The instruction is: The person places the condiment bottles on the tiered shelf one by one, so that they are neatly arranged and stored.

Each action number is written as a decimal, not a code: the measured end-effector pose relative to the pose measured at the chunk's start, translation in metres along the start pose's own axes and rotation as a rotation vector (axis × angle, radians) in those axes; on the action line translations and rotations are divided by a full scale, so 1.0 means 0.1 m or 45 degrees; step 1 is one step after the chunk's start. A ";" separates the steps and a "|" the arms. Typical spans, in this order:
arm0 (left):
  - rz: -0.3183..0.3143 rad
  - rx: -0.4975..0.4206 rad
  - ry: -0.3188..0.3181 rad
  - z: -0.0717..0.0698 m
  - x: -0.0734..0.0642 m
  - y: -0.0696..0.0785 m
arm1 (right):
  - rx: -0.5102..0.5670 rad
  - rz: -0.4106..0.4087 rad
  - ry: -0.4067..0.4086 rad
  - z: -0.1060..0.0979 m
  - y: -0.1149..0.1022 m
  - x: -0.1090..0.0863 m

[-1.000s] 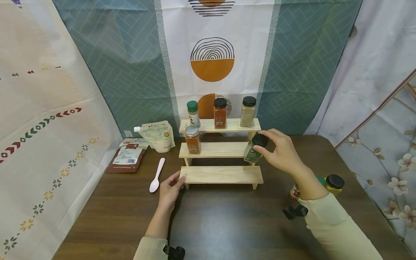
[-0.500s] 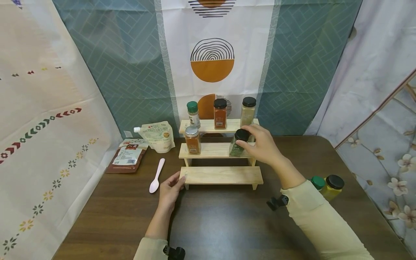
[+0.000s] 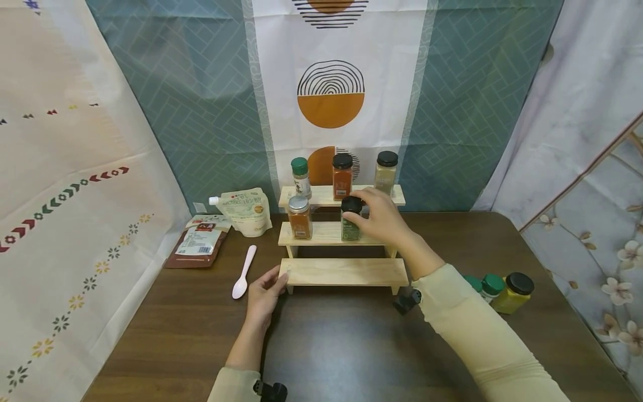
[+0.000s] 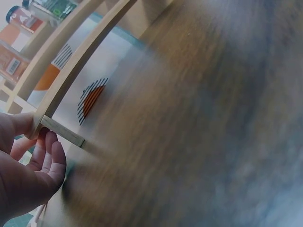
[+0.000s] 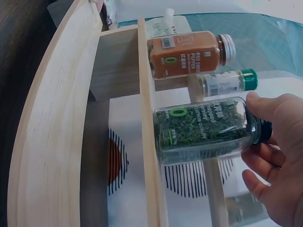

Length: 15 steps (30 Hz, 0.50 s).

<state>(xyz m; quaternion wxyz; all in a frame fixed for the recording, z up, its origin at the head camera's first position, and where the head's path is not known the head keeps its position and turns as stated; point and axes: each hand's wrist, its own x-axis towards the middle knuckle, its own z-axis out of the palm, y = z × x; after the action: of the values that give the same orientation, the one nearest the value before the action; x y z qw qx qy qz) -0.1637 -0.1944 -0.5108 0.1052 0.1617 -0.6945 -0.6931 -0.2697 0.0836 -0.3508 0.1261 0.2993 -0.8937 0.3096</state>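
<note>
My right hand pinches the black lid of a glass jar of green dried herbs. The jar is upright at the middle tier of a three-tier wooden rack; in the right wrist view its base meets that shelf board. To its left on the same tier stands a silver-lidded jar of orange-red powder. With thumb and fingers my left hand grips the left end of the lowest tier, also seen in the left wrist view.
The top tier bears a green-capped shaker, a red spice jar and a beige spice jar. Left of the rack lie a pink spoon, a spouted pouch and a brown packet. Right are green-capped bottles and a yellow jar.
My right hand has carried the herb jar leftward from the rack's right end to the centre of the middle tier, and the jar has straightened upright. My left hand keeps its grip.
</note>
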 end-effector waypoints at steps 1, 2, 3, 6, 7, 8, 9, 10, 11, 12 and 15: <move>-0.001 0.002 -0.001 0.00 0.00 0.00 | 0.000 0.008 -0.006 0.01 -0.01 0.02; -0.002 0.001 -0.003 0.00 0.00 0.00 | 0.002 0.016 -0.013 0.03 -0.01 0.04; 0.000 0.004 -0.006 0.00 0.00 0.00 | 0.003 0.021 -0.017 0.04 -0.01 0.05; 0.007 0.006 -0.013 0.00 -0.01 0.00 | 0.004 0.031 -0.033 0.06 -0.02 0.08; 0.010 0.008 -0.014 0.00 -0.01 0.00 | 0.010 0.033 -0.039 0.07 -0.02 0.08; 0.015 0.010 -0.014 0.00 -0.01 0.00 | 0.016 0.035 -0.045 0.07 -0.02 0.09; 0.019 0.014 -0.013 0.00 -0.01 0.00 | 0.020 0.035 -0.051 0.07 -0.02 0.09; 0.021 0.012 -0.011 0.00 -0.01 0.00 | 0.027 0.034 -0.057 0.07 -0.02 0.09; 0.023 0.012 -0.009 0.00 -0.01 -0.01 | 0.031 0.031 -0.062 0.08 -0.02 0.09; 0.023 0.011 -0.005 0.00 -0.01 -0.01 | 0.034 0.029 -0.068 0.08 -0.02 0.10; 0.018 0.006 0.002 0.00 -0.01 -0.01 | 0.040 0.013 -0.076 0.10 -0.01 0.11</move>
<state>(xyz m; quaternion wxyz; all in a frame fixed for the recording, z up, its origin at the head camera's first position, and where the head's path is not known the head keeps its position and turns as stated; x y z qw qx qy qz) -0.1632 -0.1941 -0.5120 0.1103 0.1576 -0.6972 -0.6906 -0.2781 0.0719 -0.3533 0.0932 0.3059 -0.8935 0.3153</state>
